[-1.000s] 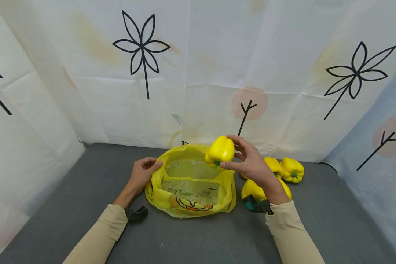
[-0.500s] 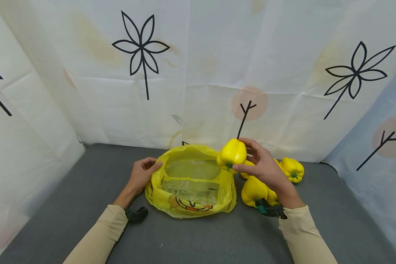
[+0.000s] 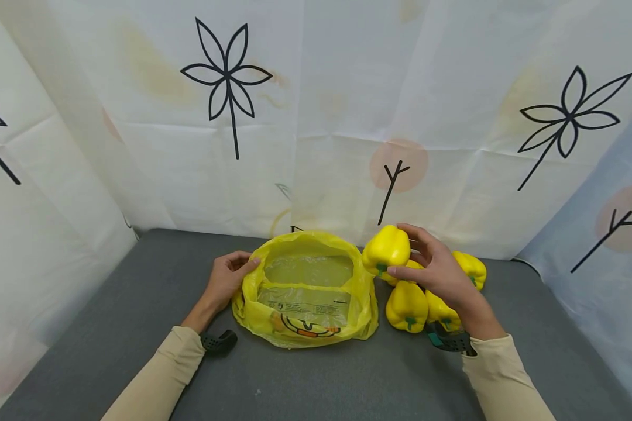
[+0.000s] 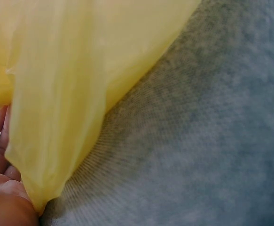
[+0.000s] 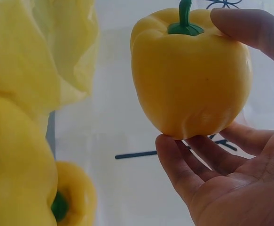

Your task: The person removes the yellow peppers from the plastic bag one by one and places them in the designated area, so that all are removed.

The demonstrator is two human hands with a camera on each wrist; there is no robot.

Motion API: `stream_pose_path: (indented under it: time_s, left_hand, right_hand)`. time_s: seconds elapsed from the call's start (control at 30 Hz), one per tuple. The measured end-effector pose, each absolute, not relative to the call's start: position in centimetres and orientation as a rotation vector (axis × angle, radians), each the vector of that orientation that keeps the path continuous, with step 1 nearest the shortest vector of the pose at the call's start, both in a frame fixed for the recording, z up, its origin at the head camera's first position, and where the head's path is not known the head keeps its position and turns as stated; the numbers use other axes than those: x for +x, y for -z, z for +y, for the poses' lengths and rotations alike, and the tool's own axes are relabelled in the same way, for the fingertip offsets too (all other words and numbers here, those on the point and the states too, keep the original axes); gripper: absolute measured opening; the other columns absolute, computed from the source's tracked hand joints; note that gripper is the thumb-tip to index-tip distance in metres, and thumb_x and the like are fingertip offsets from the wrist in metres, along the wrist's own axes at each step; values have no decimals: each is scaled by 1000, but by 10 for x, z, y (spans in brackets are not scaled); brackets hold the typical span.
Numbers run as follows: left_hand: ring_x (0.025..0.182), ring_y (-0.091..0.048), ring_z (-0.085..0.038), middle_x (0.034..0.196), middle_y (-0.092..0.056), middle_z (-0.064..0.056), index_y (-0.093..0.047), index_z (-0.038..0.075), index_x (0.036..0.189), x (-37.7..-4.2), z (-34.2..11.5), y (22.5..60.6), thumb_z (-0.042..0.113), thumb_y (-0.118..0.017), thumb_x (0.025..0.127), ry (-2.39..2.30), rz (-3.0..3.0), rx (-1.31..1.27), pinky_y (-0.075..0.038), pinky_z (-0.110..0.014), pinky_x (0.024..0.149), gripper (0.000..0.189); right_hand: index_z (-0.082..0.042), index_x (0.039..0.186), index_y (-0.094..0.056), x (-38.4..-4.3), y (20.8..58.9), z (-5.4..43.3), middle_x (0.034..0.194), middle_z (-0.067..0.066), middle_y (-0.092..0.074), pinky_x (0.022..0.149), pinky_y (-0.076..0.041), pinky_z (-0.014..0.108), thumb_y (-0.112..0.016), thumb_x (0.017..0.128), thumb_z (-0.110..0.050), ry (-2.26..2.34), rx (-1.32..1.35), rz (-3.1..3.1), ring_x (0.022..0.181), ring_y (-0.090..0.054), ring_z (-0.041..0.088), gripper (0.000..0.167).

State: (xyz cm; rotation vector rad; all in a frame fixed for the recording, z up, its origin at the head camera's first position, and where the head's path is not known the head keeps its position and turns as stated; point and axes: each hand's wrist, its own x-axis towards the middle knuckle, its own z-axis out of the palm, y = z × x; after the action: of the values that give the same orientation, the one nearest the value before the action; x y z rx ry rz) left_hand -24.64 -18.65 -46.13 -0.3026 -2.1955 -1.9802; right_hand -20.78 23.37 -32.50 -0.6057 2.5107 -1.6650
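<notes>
My right hand (image 3: pixel 436 266) grips a yellow bell pepper (image 3: pixel 387 250) between thumb and fingers, raised just beyond the right rim of a yellow plastic bag (image 3: pixel 368 318). In the right wrist view the held pepper (image 5: pixel 191 77) shows its green stem, the thumb near the top and the fingertips under its far end. With its left rim pinched by my left hand (image 3: pixel 226 278), the bag stands with its mouth wide. The left wrist view shows the bag's side (image 4: pixel 57 108) drawn down to the left hand (image 4: pixel 7 188). No pepper shows inside the bag.
On the grey table (image 3: pixel 295 386), right of the bag, several yellow peppers lie grouped: a near one (image 3: pixel 406 307), another beside it (image 3: pixel 442 311) and one farther right (image 3: pixel 470 268). A white patterned curtain (image 3: pixel 337 117) hangs behind the table.
My right hand has carried the pepper rightward and slightly down, from over the bag's right side to past its rim above the other peppers. The left hand and bag stay put.
</notes>
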Motion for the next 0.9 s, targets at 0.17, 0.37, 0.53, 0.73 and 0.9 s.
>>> stream_pose_path:
  time_s: [0.17,0.37,0.53,0.73,0.9]
  left_hand:
    - [80,-66,-14,95,-68,-5,-69,-8,113,-246,-186,461,19,-70,99,1987,-2197,-287,-58,-26,67,30]
    - [80,-66,-15,96,-69,-6,-69,-8,114,-247,-186,461,18,-70,99,1978,-2198,-300,-58,-27,68,30]
    - [79,-66,-15,96,-68,-8,-69,-9,113,-247,-186,461,17,-70,99,1992,-2190,-305,-59,-27,67,29]
    - [81,-66,-15,97,-68,-8,-69,-8,113,-247,-186,461,18,-69,99,1983,-2197,-305,-59,-27,68,29]
    - [81,-66,-15,97,-68,-7,-69,-8,113,-247,-186,461,18,-69,99,1992,-2195,-301,-59,-27,69,30]
  right_hand:
    - [-8,158,-31,-204,325,243,156,13,-35,97,-46,17,-78,92,-14,1634,-590,2565,136,-45,38,83]
    - [-7,159,-30,-201,324,252,155,14,-36,98,-46,18,-77,93,-13,1629,-589,2586,133,-46,36,81]
    - [-7,159,-28,-197,322,260,157,16,-33,95,-46,15,-78,92,-14,1604,-549,2607,136,-43,40,83]
    - [-7,160,-25,-194,322,275,156,19,-32,90,-47,13,-77,93,-13,1589,-508,2636,135,-42,44,85]
    - [-8,161,-24,-193,324,288,156,18,-31,89,-49,13,-75,95,-15,1596,-456,2647,134,-43,42,84]
